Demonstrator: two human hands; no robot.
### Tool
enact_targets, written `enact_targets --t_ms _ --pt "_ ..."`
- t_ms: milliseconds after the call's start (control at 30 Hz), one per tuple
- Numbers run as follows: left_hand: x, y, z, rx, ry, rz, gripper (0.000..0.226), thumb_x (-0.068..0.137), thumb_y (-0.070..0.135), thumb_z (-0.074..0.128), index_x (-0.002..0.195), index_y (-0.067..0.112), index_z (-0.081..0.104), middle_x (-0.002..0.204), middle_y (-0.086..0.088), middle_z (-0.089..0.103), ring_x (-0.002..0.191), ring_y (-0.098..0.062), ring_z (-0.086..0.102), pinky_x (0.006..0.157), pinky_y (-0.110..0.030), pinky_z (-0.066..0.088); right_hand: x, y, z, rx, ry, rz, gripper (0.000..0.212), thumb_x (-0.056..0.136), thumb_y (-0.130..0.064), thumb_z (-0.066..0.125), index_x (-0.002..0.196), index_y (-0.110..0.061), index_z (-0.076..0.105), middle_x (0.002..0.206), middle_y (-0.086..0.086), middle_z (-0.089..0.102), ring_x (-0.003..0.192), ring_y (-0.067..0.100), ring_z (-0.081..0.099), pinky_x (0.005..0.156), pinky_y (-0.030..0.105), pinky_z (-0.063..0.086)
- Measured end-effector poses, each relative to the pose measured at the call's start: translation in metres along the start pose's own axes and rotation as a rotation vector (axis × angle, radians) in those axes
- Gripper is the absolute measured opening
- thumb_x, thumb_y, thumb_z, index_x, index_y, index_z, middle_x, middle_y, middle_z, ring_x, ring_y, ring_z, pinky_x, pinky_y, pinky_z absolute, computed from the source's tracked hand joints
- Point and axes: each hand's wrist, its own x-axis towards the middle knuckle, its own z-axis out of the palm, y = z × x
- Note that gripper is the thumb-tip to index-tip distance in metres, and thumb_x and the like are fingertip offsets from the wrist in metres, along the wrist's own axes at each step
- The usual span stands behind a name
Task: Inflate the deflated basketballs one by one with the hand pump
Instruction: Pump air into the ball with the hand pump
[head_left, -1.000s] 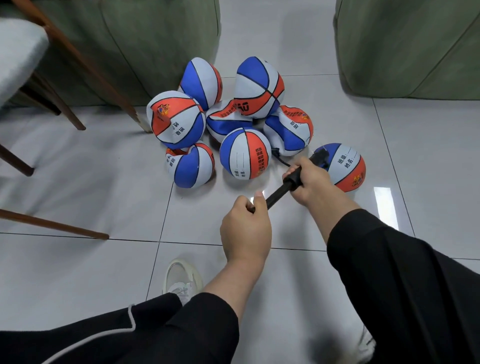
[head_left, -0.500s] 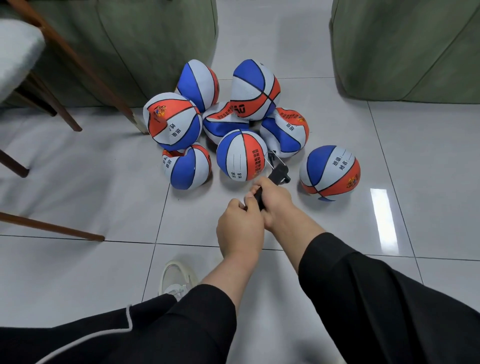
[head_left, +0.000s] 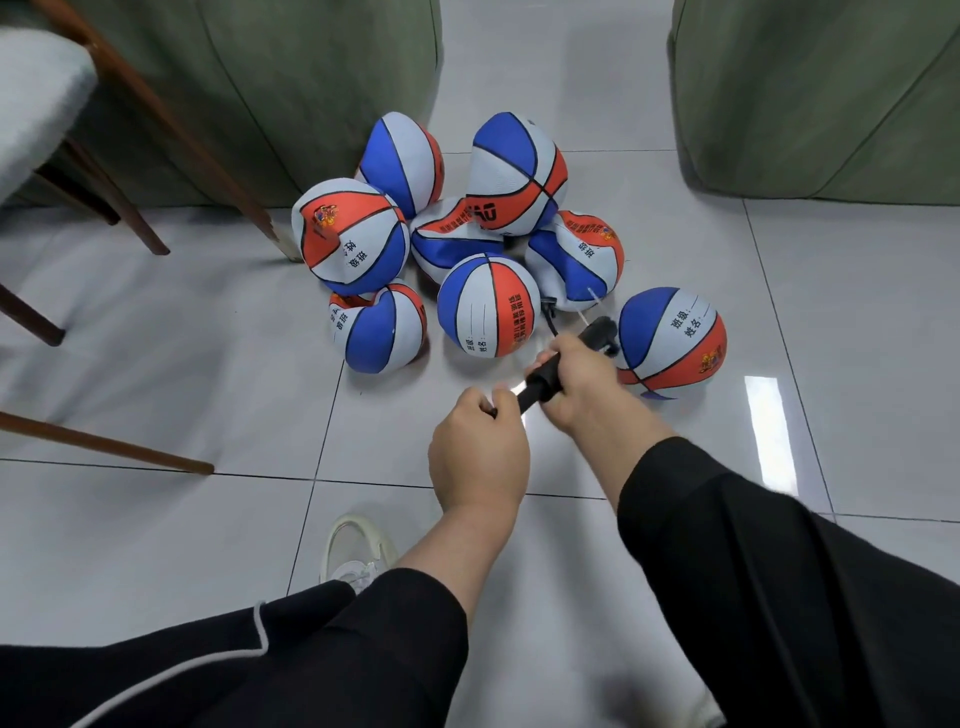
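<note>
Several blue, white and orange basketballs lie in a heap on the tiled floor; some are dented, such as the one at the front left (head_left: 378, 329). A rounder ball (head_left: 488, 306) sits at the front middle, with a thin black hose (head_left: 549, 318) running beside it. Another round ball (head_left: 672, 343) lies apart on the right. I hold the black hand pump (head_left: 566, 364) just in front of the heap. My right hand (head_left: 582, 382) grips the pump barrel. My left hand (head_left: 480, 447) grips the handle end, which is mostly hidden in my fist.
Two green upholstered pieces (head_left: 821, 93) stand at the back with a gap of floor between them. Wooden chair legs (head_left: 171, 140) slant in from the left. My white shoe (head_left: 353, 551) is on the tiles below my left arm.
The pump was drawn out, then pushed together with my hands touching, and is now partly drawn out again, its head swung right toward the lone ball.
</note>
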Motion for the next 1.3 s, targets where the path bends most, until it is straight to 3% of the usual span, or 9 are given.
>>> enact_targets --t_ms 167,300,467,633,900,1033,1300 --pt "0.005 -0.010 0.004 0.029 0.018 -0.099 0.046 0.106 0.041 0.042 0.074 0.010 0.054 0.072 -0.006 0.060 0.076 -0.034 0.057 0.062 -0.037 0.042 -0.018 0.043 0.009 -0.111 -0.026 0.022 0.017 0.092 -0.003 0.054 0.076 -0.009 0.051 0.053 0.004 0.048 0.044 0.015 0.045 0.047 0.025 0.048" --pt "0.007 -0.005 0.006 0.059 -0.063 -0.090 0.051 0.105 0.049 0.040 0.076 0.010 0.057 0.074 -0.006 0.063 0.078 -0.033 0.061 0.067 -0.039 0.051 -0.013 0.039 0.004 -0.073 -0.049 0.036 0.020 0.091 -0.002 0.056 0.074 -0.010 0.050 0.055 0.003 0.048 0.045 0.014 0.046 0.049 0.026 0.047" --pt "0.002 0.011 -0.002 0.051 -0.052 -0.025 0.047 0.105 0.048 0.042 0.072 0.015 0.047 0.068 -0.002 0.055 0.071 -0.028 0.054 0.057 -0.035 0.036 0.001 0.001 0.011 -0.063 -0.084 -0.012 0.012 0.091 0.003 0.054 0.084 -0.006 0.051 0.058 0.004 0.047 0.045 0.014 0.045 0.045 0.027 0.046" --pt "-0.014 0.013 -0.009 0.070 -0.078 0.090 0.046 0.104 0.044 0.047 0.066 0.021 0.038 0.061 0.003 0.047 0.061 -0.020 0.044 0.053 -0.033 0.028 0.024 -0.042 -0.012 -0.021 0.061 -0.059 0.014 0.092 0.006 0.056 0.088 -0.006 0.050 0.053 0.004 0.048 0.042 0.013 0.045 0.043 0.023 0.045" --pt "-0.002 -0.001 -0.003 0.101 -0.015 0.008 0.044 0.102 0.039 0.046 0.065 0.016 0.040 0.062 -0.003 0.048 0.062 -0.027 0.042 0.052 -0.035 0.027 0.009 0.013 -0.007 0.031 -0.018 0.061 0.017 0.097 0.001 0.053 0.083 -0.008 0.047 0.059 0.003 0.044 0.043 0.012 0.041 0.048 0.025 0.044" --pt "0.002 -0.010 -0.001 0.096 0.029 -0.074 0.043 0.103 0.039 0.044 0.068 0.014 0.048 0.065 -0.003 0.054 0.067 -0.029 0.051 0.054 -0.034 0.031 -0.010 0.045 0.006 -0.052 -0.056 0.089 0.019 0.094 -0.004 0.056 0.078 -0.010 0.050 0.055 0.004 0.048 0.048 0.016 0.045 0.052 0.030 0.046" --pt "0.002 0.003 0.000 0.141 -0.063 -0.032 0.047 0.103 0.050 0.043 0.070 0.017 0.045 0.068 -0.003 0.055 0.071 -0.031 0.053 0.055 -0.035 0.032 -0.004 0.027 0.004 -0.052 -0.070 0.067 0.015 0.089 0.004 0.055 0.079 -0.007 0.051 0.059 0.006 0.046 0.046 0.016 0.044 0.050 0.028 0.044"
